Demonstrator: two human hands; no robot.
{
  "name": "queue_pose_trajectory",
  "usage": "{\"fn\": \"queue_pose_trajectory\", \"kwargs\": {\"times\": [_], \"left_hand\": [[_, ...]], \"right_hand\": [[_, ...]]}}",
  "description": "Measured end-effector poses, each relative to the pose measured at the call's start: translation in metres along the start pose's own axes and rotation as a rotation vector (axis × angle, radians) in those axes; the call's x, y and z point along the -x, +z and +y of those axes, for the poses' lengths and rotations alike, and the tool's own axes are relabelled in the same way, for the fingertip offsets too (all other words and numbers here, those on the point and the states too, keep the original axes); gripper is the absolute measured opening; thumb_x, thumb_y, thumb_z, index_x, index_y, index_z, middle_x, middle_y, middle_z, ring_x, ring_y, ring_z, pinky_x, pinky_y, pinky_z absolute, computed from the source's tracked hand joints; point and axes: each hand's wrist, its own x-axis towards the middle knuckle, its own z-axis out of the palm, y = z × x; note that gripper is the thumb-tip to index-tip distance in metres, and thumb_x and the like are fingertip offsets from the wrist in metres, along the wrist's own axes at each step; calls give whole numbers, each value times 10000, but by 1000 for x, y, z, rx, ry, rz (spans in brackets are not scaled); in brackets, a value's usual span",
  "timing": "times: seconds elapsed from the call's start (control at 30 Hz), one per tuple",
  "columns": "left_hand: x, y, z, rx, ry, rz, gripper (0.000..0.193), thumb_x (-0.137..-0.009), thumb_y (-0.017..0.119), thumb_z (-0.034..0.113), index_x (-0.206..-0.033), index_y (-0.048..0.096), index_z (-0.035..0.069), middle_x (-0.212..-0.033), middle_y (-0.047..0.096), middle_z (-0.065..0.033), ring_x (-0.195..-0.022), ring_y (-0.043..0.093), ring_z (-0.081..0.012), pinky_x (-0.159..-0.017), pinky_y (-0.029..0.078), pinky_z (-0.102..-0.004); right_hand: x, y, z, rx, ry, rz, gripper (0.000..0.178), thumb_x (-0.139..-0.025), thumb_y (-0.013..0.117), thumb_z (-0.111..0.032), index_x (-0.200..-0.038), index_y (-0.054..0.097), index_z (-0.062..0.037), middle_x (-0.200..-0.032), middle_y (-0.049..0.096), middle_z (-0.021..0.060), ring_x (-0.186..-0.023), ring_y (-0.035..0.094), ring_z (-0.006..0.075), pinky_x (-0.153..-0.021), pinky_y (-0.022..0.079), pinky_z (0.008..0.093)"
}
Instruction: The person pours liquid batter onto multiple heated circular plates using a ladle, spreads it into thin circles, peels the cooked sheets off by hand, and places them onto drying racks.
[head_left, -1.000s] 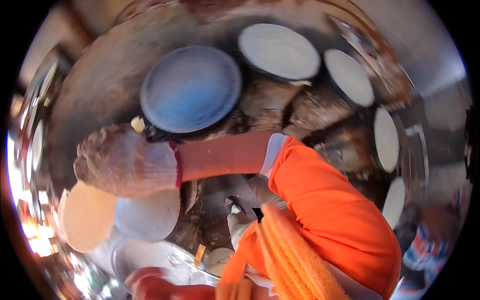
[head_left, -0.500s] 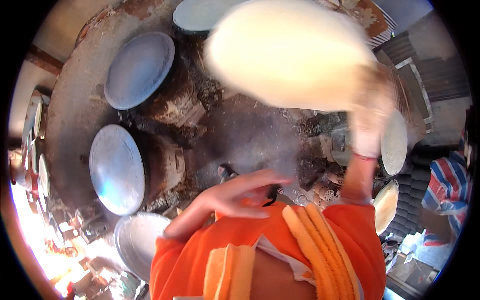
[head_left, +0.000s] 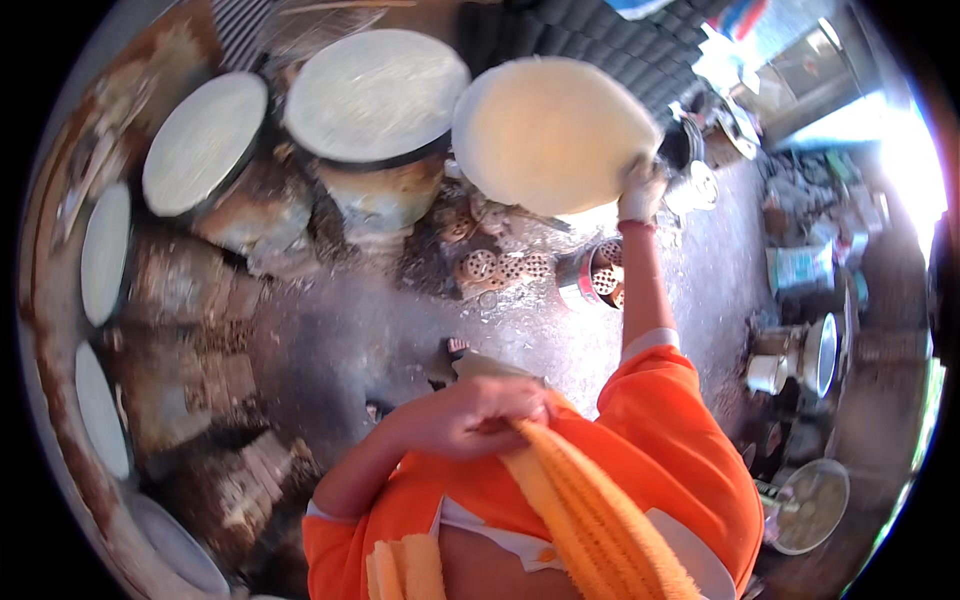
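Observation:
A large, round, pale flatbread (head_left: 545, 135) is at the upper middle of the head view. My right hand (head_left: 640, 190), in what looks like a pale glove, grips its right edge at arm's length. Whether the sheet rests on anything beneath is hidden. At my chest, my left hand (head_left: 475, 415) is closed around the end of an orange towel (head_left: 590, 500) that hangs from my shoulder.
Round griddles with pale sheets, such as this griddle (head_left: 375, 95) and another griddle (head_left: 205, 145), stand in an arc at far left. Perforated coal briquettes (head_left: 480, 265) and a bucket (head_left: 578, 280) of more lie beyond me. A basin (head_left: 812, 508) stands at right.
My view has swung to the right. The flatbread, still in my right hand, has come level beside the griddles. My left hand, previously spread, has closed on the towel.

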Motion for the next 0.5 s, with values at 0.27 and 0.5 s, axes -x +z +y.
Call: {"fn": "queue_pose_trajectory", "kwargs": {"times": [0.27, 0.5], "left_hand": [[-51, -35, -15, 91, -289, 66, 74, -859, 529, 33, -912, 576, 11, -1065, 570, -136, -872, 578, -183, -737, 442, -287], [3, -49, 0, 172, -45, 707, 234, -837, 520, -8, -1069, 539, 22, -1025, 579, -130, -886, 574, -199, -772, 442, -298]], "right_hand": [[31, 128, 59, -600, 846, -210, 304, -865, 440, -242, -981, 603, -12, -869, 626, 194, -857, 612, 282, -760, 467, 393], [-28, 168, 67, 232, 141, -316, 250, -874, 425, -241, -991, 563, -67, -970, 608, 148, -886, 598, 249, -749, 487, 398]]}}
